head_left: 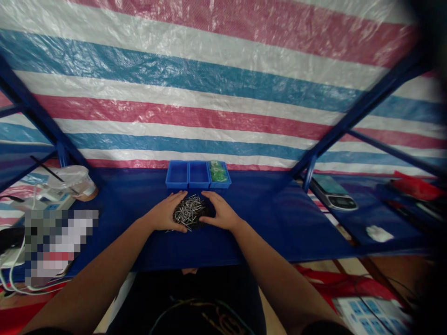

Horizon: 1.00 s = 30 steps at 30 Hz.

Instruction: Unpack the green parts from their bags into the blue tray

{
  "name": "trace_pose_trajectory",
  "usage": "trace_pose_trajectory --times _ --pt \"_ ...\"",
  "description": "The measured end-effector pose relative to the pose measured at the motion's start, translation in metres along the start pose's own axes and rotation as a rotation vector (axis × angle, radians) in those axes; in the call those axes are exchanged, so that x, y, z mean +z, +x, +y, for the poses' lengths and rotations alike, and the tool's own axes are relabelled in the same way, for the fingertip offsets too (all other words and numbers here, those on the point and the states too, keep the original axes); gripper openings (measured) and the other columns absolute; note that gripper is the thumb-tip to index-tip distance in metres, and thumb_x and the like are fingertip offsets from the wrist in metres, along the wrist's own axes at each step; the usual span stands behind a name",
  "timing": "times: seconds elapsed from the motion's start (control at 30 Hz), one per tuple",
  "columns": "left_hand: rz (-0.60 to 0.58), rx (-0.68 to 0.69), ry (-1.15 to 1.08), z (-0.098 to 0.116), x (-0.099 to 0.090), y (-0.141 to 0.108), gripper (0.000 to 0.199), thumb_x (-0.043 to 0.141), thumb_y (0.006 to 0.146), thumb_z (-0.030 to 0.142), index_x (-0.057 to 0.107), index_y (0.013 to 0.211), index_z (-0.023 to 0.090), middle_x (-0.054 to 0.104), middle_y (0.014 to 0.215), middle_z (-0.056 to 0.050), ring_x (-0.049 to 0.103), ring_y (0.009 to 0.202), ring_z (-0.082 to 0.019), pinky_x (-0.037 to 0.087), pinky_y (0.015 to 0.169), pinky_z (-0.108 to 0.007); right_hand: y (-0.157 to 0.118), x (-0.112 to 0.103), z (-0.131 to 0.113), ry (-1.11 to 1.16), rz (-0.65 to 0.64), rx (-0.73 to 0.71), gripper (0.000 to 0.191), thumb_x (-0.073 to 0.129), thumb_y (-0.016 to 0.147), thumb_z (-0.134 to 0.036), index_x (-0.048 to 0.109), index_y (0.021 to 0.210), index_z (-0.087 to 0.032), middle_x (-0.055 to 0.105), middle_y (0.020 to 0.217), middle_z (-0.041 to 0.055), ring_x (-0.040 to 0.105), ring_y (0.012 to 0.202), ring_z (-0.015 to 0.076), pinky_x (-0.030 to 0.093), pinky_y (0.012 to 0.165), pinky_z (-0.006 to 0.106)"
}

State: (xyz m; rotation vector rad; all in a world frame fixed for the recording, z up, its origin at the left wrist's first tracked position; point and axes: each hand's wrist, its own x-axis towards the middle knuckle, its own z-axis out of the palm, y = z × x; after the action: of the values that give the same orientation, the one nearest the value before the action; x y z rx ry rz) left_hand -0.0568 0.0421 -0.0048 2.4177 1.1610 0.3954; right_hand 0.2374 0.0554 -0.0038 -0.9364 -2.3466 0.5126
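Observation:
A heap of thin metal nails (189, 211) lies on the blue table in front of me, its right part darker than the silvery left. My left hand (168, 213) curves around the heap's left side, fingers and thumb apart, touching its edge. On the opposite side my right hand (222, 211) is spread the same way, thumb against the darker pieces. Neither hand grips anything. Just beyond the heap sits a blue three-compartment tray (188, 185). Green plastic-looking packets (218, 173) fill its right compartment; the left and middle ones show bare bottoms.
To the left stand a lidded drink cup (82, 181) with a black straw, a power strip (62, 201) and white cables. A digital scale (335, 193) and a crumpled white piece (379, 233) lie right. Blue metal posts (309, 173) and a striped sheet (195, 111) border the table.

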Motion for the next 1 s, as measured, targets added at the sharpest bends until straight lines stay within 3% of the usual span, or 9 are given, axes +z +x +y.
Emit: trace_pose_trajectory --times 0.07,0.13,0.27,0.4,0.67,1.0 --pt "0.011 -0.045 0.001 0.000 -0.005 -0.015 0.136 0.075 0.060 0.079 0.008 0.162 0.019 0.016 0.167 -0.017 0.018 0.153 -0.038 0.021 0.124 -0.053 -0.001 -0.009 0.007 -0.059 0.181 0.103 0.051 0.065 0.090 -0.043 0.054 0.134 -0.021 0.062 0.127 0.0128 0.057 0.120 0.0292 0.045 0.107 0.046" --pt "0.019 -0.092 0.007 -0.001 -0.010 -0.034 0.135 0.074 0.062 0.077 0.003 0.162 0.021 0.013 0.167 -0.017 0.018 0.153 -0.038 0.024 0.123 -0.054 -0.002 -0.017 0.018 -0.147 0.353 0.228 0.030 0.058 0.092 -0.033 0.060 0.120 -0.021 0.064 0.109 0.0111 0.061 0.105 0.0275 0.050 0.098 0.044" --pt "0.036 -0.146 0.056 -0.006 -0.013 -0.065 0.131 0.074 0.064 0.076 0.003 0.162 0.023 0.017 0.167 -0.016 0.016 0.153 -0.039 0.018 0.123 -0.059 0.000 -0.028 0.047 -0.280 0.551 0.392 0.033 0.063 0.085 -0.031 0.060 0.116 -0.019 0.059 0.112 0.0133 0.058 0.106 0.0297 0.049 0.099 0.046" --pt "0.081 -0.177 0.082 -0.010 -0.009 -0.076 0.118 0.072 0.067 0.075 0.019 0.159 0.024 0.029 0.163 -0.016 0.022 0.152 -0.038 0.013 0.124 -0.060 0.006 -0.030 0.065 -0.300 0.491 0.469 0.033 0.065 0.083 -0.037 0.061 0.111 -0.021 0.060 0.111 0.0124 0.058 0.105 0.0297 0.048 0.098 0.046" --pt "0.108 -0.209 0.111 -0.012 -0.004 -0.061 0.116 0.072 0.060 0.081 0.032 0.154 0.026 0.037 0.159 -0.016 0.025 0.150 -0.040 0.006 0.122 -0.066 0.008 -0.033 0.065 -0.376 0.339 0.552 0.030 0.062 0.087 -0.042 0.056 0.111 -0.025 0.068 0.100 0.0079 0.063 0.095 0.0287 0.048 0.079 0.037" --pt "0.059 -0.189 0.116 -0.009 -0.006 -0.035 0.122 0.075 0.054 0.082 0.030 0.154 0.030 0.034 0.161 -0.015 0.023 0.150 -0.044 -0.006 0.115 -0.076 -0.041 -0.043 0.047 -0.405 0.299 0.663 0.043 0.060 0.083 -0.064 0.050 0.100 -0.025 0.060 0.072 0.0015 0.058 0.062 0.0221 0.034 0.056 0.028"
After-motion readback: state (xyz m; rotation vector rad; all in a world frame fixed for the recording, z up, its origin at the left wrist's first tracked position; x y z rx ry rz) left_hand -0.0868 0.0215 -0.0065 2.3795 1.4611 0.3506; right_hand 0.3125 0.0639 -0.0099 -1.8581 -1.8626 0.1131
